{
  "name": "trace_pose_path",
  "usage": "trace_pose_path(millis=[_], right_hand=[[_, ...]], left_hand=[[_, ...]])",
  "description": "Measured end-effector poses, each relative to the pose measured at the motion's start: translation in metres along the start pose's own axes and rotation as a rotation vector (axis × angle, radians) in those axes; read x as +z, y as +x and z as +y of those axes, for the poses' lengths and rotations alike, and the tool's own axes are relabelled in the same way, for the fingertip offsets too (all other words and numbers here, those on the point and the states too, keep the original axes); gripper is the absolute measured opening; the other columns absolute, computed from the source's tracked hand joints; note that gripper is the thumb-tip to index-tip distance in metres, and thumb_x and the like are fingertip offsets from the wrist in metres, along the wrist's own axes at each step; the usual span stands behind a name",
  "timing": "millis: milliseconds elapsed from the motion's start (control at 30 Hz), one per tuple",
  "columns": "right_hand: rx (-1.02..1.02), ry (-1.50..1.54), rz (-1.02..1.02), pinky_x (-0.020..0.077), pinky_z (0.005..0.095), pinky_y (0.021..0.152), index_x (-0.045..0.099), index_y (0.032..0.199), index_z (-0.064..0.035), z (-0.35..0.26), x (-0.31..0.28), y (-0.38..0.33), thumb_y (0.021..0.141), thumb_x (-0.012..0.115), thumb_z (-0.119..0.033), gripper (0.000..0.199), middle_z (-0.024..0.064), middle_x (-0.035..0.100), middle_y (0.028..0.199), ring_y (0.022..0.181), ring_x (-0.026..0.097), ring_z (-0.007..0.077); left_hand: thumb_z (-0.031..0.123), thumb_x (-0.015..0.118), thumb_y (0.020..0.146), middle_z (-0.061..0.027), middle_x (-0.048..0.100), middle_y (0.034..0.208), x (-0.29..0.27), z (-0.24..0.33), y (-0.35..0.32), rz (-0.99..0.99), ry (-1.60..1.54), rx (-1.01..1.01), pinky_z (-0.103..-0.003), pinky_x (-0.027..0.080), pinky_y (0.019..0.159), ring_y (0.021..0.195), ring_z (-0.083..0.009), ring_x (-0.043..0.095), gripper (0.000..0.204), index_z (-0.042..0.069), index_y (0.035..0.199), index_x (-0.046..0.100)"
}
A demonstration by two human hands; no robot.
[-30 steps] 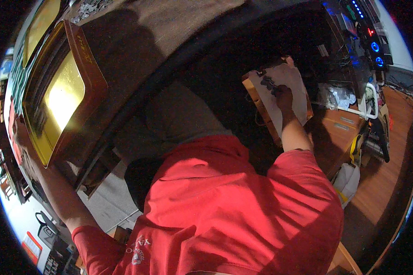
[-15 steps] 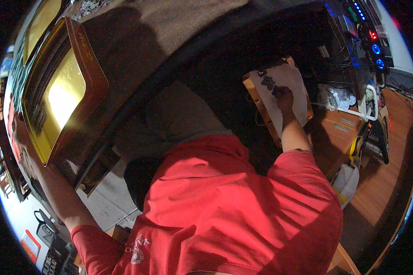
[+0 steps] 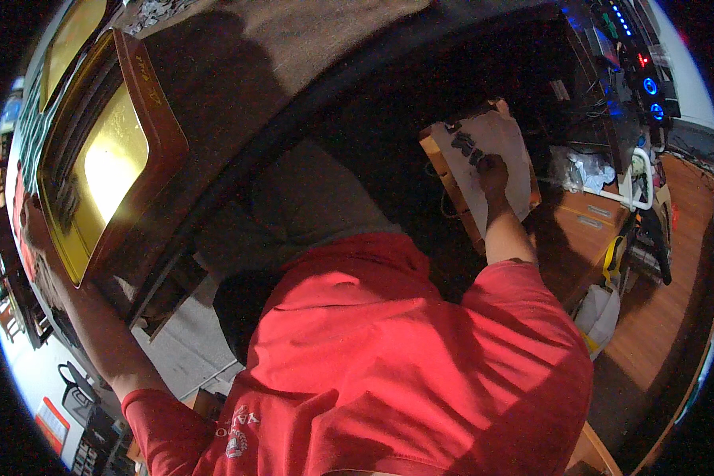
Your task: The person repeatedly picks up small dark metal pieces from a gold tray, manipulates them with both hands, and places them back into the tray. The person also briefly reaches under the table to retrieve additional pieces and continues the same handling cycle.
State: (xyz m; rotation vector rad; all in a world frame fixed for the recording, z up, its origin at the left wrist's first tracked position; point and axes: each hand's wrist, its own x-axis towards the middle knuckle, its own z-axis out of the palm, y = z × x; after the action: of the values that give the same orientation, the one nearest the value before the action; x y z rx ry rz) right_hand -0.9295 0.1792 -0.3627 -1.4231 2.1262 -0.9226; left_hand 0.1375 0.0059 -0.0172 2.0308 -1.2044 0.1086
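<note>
Reaching out both ways, we are pressing our right hand (image 3: 492,168) onto a pale sheet (image 3: 504,159) lying on a wooden board (image 3: 444,170) in the dark recess to the right. Its fingers are curled at some small dark pieces (image 3: 466,145), though we cannot tell whether they are pinching one. Our left hand (image 3: 33,230) is gripping the outer edge of the brown-framed yellow panel (image 3: 111,159) far to the left, fingers wrapped round the frame. We are judging the stretch risky: the panel could be tipping while we are looking right, and the pieces could be sliding off into shadow.
</note>
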Motion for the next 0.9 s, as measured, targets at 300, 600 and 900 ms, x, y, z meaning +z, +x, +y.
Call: trace_pose_path(millis=[300,600,900], right_hand=[[-0.082,-0.397,0.001,0.0535,0.0460,0.080,0.068,0.094,-0.0011,-0.033,-0.003,-0.003,0.089,0.065,-0.017,0.017,0.0198,0.070,0.091,0.086,0.067,0.0380],[-0.065,-0.600,0.015,0.0526,0.0473,0.084,0.068,0.100,0.0011,-0.056,-0.003,-0.005,0.088,0.068,-0.021,0.025,0.0223,0.069,0.098,0.092,0.065,0.0405],[0.001,-0.579,0.149,0.0532,0.0440,0.084,0.063,0.099,0.0015,-0.020,0.004,-0.017,0.083,0.071,-0.026,0.033,0.0203,0.069,0.099,0.094,0.066,0.0374]], left_hand=[[0.027,0.052,0.102,-0.0049,0.073,0.105,0.000,0.001,-0.003,-0.005,0.029,0.011,-0.032,0.051,0.086,0.095,-0.0190,0.068,0.032,0.007,0.124,0.064],[0.027,0.052,0.102,-0.0046,0.073,0.105,0.000,-0.002,-0.004,-0.008,0.041,0.022,-0.032,0.051,0.087,0.096,-0.0190,0.068,0.032,0.007,0.124,0.064],[0.027,0.052,0.103,-0.0043,0.073,0.106,-0.001,-0.007,0.002,-0.004,0.065,0.039,-0.032,0.051,0.088,0.096,-0.0190,0.068,0.032,0.008,0.125,0.064]])
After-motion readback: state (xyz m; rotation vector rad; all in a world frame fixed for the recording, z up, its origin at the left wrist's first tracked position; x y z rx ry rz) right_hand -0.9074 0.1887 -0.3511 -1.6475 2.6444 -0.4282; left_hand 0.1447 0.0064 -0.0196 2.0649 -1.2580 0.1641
